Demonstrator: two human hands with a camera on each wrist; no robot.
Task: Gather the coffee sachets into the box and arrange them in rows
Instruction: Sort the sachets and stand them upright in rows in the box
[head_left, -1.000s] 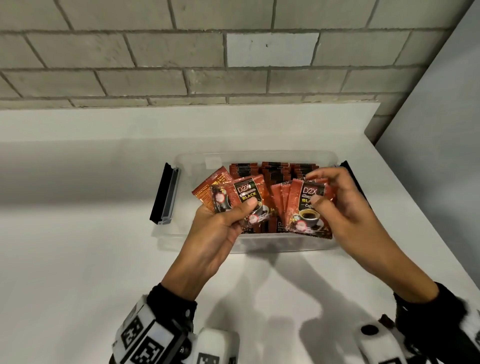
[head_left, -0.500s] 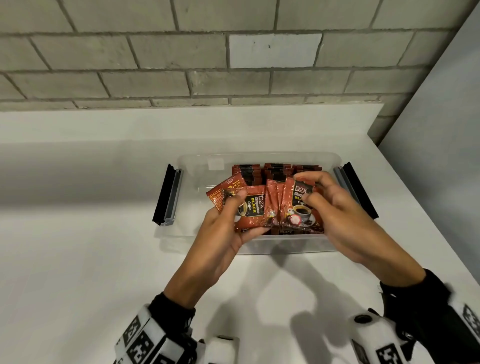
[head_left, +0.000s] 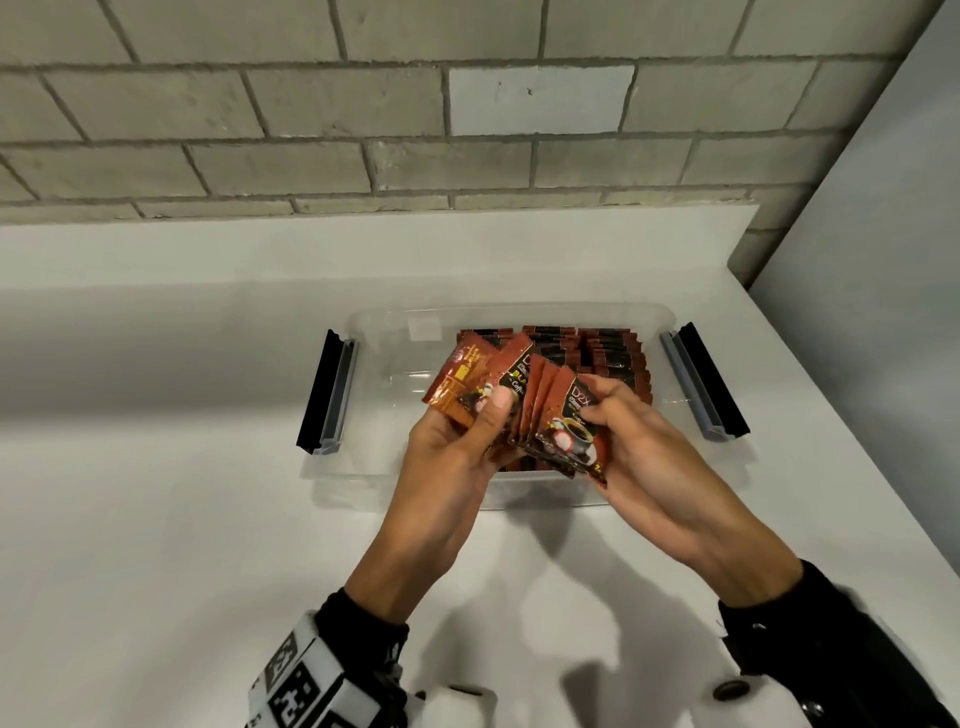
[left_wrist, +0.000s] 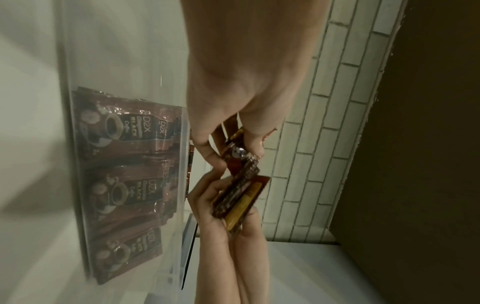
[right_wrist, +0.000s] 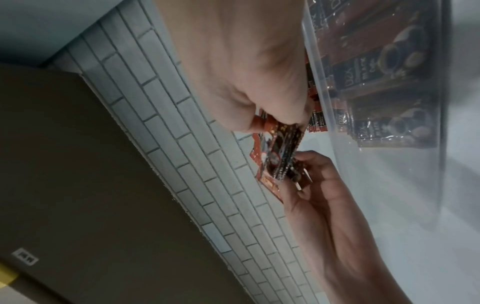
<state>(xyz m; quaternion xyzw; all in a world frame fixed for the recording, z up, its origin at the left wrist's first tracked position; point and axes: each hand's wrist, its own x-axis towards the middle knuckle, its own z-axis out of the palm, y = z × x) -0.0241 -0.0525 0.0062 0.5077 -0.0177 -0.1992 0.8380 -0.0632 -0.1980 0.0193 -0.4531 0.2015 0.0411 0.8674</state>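
Above the near wall of the clear plastic storage box (head_left: 374, 332), both hands hold a fanned bundle of small red-and-black foil coffee sachets (head_left: 540, 410). The left hand (head_left: 457, 452) pinches the left part of the fan, thumb pressed across the printed faces and fingers curled behind. The right hand (head_left: 639, 441) grips the right part, thumb on the front sachet and fingers wrapped round the back. More sachets (head_left: 582, 348) already stand on edge in rows in the right part of the box, while the left part shows bare floor. The box sits on a white tabletop (head_left: 156, 519) with its two black latch handles (head_left: 324, 389) folded outward.

Each sachet looks light, thin and flexible, with glossy foil that probably slides easily against its neighbours, so a loose fan could spill. The firmest hold is likely across the flat faces near the lower edge, squeezing the bundle together, since the sealed edges seem stiffer than the soft middles. Squaring the pack before lowering it should help it stand upright; crushing seems a small risk.
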